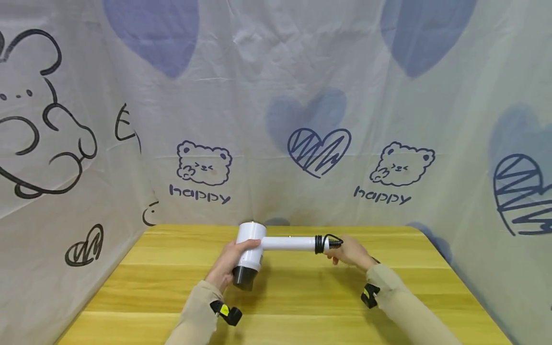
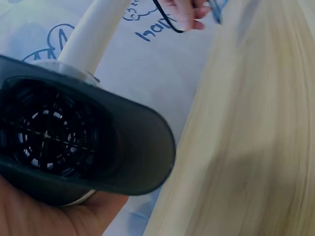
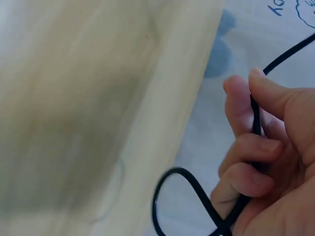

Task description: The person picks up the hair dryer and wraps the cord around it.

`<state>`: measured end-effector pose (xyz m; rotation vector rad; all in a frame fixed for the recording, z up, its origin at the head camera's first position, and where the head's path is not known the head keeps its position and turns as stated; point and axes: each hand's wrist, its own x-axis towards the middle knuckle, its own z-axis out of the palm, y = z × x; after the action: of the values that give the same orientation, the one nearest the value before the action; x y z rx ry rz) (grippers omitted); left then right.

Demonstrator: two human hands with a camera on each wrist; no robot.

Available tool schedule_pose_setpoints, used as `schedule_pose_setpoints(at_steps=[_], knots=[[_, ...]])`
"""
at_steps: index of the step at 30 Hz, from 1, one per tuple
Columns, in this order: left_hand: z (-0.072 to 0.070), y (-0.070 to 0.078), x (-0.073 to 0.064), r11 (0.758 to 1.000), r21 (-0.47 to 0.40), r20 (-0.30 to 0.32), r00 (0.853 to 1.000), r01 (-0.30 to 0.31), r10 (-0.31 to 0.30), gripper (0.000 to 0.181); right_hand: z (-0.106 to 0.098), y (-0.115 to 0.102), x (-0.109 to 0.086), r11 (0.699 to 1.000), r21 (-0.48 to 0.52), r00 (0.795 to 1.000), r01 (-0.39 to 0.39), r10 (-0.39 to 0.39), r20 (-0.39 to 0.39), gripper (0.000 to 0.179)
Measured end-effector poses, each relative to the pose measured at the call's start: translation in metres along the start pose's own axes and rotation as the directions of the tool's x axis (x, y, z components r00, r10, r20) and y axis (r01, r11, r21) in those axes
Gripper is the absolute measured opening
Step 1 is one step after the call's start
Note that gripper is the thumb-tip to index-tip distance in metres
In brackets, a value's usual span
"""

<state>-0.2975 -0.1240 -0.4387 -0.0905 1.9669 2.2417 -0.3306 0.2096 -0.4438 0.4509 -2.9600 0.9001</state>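
A white hair dryer is held sideways over the table, its handle pointing right. My left hand grips the barrel, thumb across its front side. The dark nozzle faces the left wrist camera, showing the round grille inside. Black cord is wound around the handle's end. At that end, my right hand holds the cord. In the right wrist view, the black cord runs between thumb and forefinger and under the curled fingers, with a loop hanging below.
Beneath both hands lies a yellow wood-grain table. A pale cloth with hearts and bear drawings hangs behind it and along both sides. Each wrist wears a small black camera.
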Motion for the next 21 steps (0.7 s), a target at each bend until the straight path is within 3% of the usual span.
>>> schedule_pose_setpoints(at_steps=[4,9,13,17,21], knots=[[0.001,-0.002,0.0,0.999,0.047,0.044,0.999,0.004,-0.006,0.064,-0.013,-0.003,0.007,0.996,-0.094,0.997,0.01,-0.017,-0.069,0.018],[-0.002,-0.003,0.0,0.993,0.114,0.046,0.999,-0.014,0.009,0.068,-0.025,-0.014,0.015,0.997,-0.064,0.995,-0.042,0.036,-0.095,0.031],[-0.003,-0.001,-0.002,0.981,0.188,0.044,0.998,-0.043,0.035,0.072,-0.029,-0.024,0.017,0.995,-0.092,0.991,-0.022,0.01,-0.13,0.033],[-0.003,-0.002,-0.003,0.964,0.252,0.012,0.996,-0.084,0.084,0.071,-0.029,-0.035,0.015,0.99,-0.141,0.983,0.005,-0.031,-0.182,0.025],[-0.003,-0.004,-0.003,0.934,0.336,-0.058,0.988,-0.118,0.145,0.069,-0.03,-0.05,0.012,0.988,-0.153,0.973,0.03,-0.063,-0.22,0.023]])
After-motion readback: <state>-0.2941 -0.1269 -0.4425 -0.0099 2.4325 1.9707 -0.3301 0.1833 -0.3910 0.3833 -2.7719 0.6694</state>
